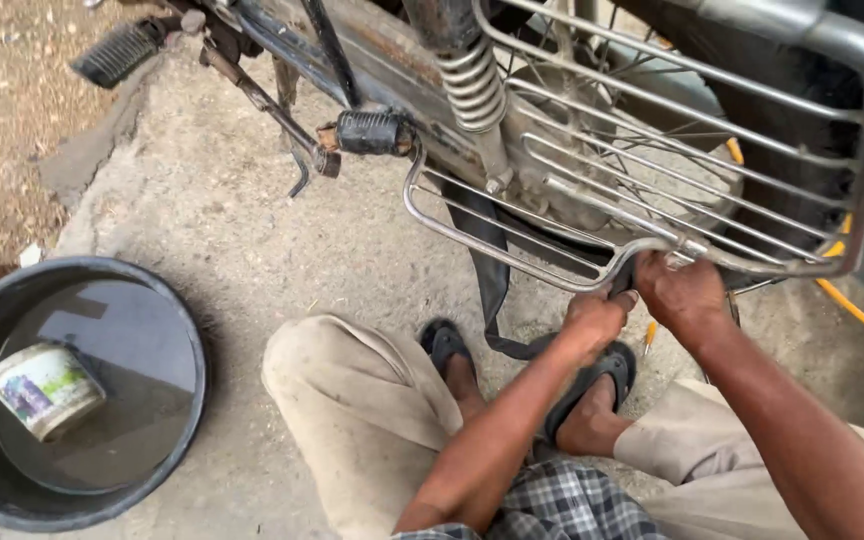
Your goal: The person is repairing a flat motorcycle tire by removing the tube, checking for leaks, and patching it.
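A squatting person works at the rear wheel of a motorcycle, both hands at the lower edge of its chrome side guard [652, 190] right of centre frame. The left hand [592, 322] pinches a black rubber inner tube [492, 280] that hangs below the guard, its upper run hidden behind the rails. The right hand [682, 292] is curled shut just beside it, touching the guard; what it grips is hard to make out. The wheel [612, 130] is mostly masked by rails and cut off at the top. At lower left, a black water basin [177, 420] holds a floating plastic cup [44, 390]
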